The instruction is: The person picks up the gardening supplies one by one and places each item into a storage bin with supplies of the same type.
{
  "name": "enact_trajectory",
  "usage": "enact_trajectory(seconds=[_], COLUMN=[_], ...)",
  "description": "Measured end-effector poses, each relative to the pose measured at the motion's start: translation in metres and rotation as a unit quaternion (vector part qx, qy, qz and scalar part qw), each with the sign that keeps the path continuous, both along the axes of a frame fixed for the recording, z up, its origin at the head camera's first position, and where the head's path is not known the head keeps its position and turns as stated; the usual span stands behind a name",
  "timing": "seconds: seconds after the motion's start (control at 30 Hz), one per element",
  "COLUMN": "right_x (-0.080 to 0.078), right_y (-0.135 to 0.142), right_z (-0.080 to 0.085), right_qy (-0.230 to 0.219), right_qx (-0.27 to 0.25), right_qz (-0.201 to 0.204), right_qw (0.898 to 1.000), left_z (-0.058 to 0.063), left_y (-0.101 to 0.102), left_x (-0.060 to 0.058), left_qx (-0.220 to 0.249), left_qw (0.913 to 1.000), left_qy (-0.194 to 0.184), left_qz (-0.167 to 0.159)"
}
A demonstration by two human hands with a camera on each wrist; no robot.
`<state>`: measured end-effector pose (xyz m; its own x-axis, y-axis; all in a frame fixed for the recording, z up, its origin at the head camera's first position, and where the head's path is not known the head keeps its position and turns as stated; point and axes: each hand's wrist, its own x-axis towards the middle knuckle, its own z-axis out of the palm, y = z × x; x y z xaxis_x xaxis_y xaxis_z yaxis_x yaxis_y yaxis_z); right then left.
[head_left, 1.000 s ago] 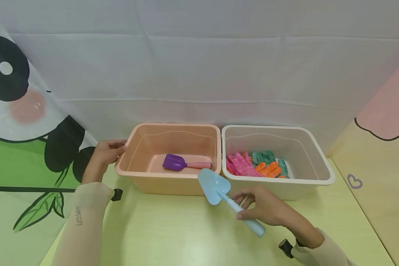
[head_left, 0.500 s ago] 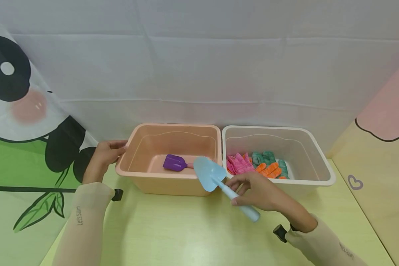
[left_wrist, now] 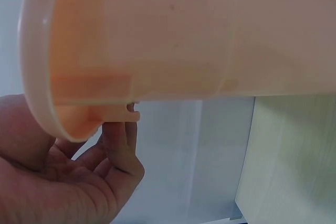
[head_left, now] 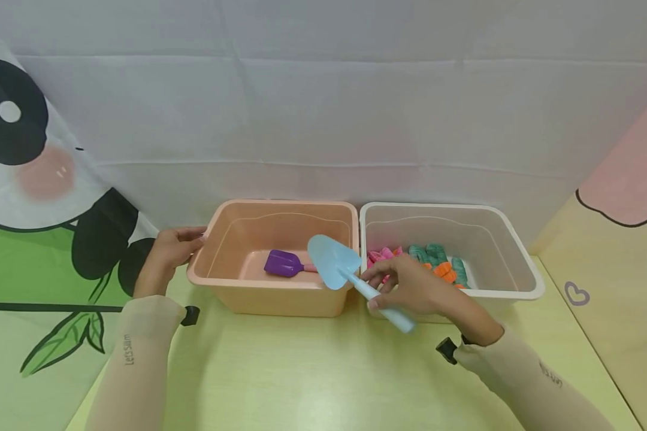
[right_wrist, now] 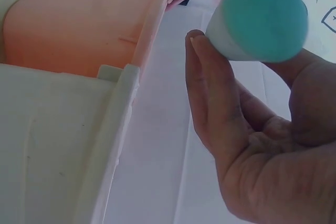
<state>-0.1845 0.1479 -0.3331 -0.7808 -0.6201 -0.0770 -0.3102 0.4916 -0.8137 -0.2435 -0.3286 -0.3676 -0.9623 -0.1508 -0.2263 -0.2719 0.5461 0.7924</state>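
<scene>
My right hand [head_left: 410, 284] pinches the handle of a light blue toy trowel [head_left: 331, 260] between thumb and fingers. The trowel's blade points left and overlaps the right front corner of the peach plastic bin [head_left: 280, 299]. In the right wrist view the rounded end of the trowel handle [right_wrist: 262, 19] faces the camera. My left hand [head_left: 167, 257] grips the left rim of the peach bin; in the left wrist view its fingers [left_wrist: 118, 148] curl up under that rim. Inside the bin lies a purple toy shovel [head_left: 283, 263] with a pink handle, partly hidden by the trowel.
A white bin [head_left: 496, 293] stands right beside the peach one. It holds pink gloves [head_left: 380, 256], orange gloves [head_left: 443, 272] and green gloves [head_left: 437, 254], partly covered by my right hand. Both bins sit on a pale yellow table [head_left: 280, 371] against a white cloth backdrop [head_left: 323, 108].
My right hand has carried the trowel up and left, so its blade now overlaps the peach bin's corner and the shovel's handle. The left hand stays on the rim.
</scene>
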Motion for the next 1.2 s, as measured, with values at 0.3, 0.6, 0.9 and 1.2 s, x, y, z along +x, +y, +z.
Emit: enact_trajectory(seconds=[0.3,0.6,0.9,1.2], right_x=[-0.019,-0.031,-0.044,-0.058], right_y=[-0.013,-0.025,-0.038,-0.051], right_z=[0.006,0.011,0.020,0.025], right_qy=[0.013,0.025,0.004,0.010], right_qx=[0.015,0.031,0.058,0.096], right_qz=[0.013,0.014,0.013,0.013], right_qw=[1.000,0.999,0.998,0.995], left_z=[0.000,0.000,0.001,-0.001], left_y=[0.002,0.002,0.003,0.002], left_x=[0.001,0.002,0.003,0.002], left_qx=[0.003,0.000,0.001,0.000], left_qw=[0.9999,0.9999,0.9999,1.0000], left_qy=[0.009,0.005,0.007,0.003], left_qz=[0.009,0.009,0.007,0.000])
